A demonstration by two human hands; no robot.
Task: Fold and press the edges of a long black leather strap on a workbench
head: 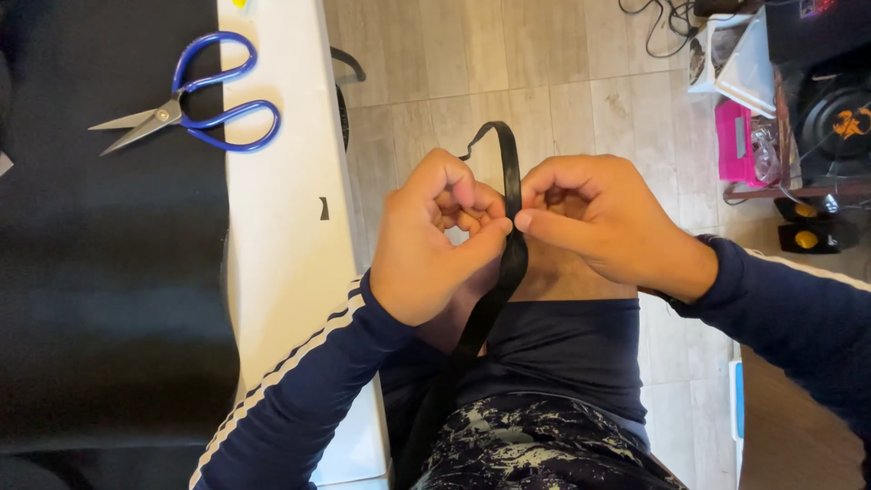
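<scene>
Strap: black, held above the lap, off the table's right edge; long axis runs up-down.
Left hand: grip pinches strap from its left.
Right hand: grip pinches same spot, opposite side; both equally near.
Scissors: on table, well apart.

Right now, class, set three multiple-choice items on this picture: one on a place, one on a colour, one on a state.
1. Where do the scissors lie?
A. on the black cloth
B. on the floor
C. in a lap

2. What colour are the scissor handles?
A. red
B. blue
C. green

3. How is the black strap held?
A. by the left hand only
B. pinched by both hands
C. by neither

Answers: 1 A, they rest on the cloth; 2 B, the loops are blue; 3 B, the right hand pinches it too.
</scene>
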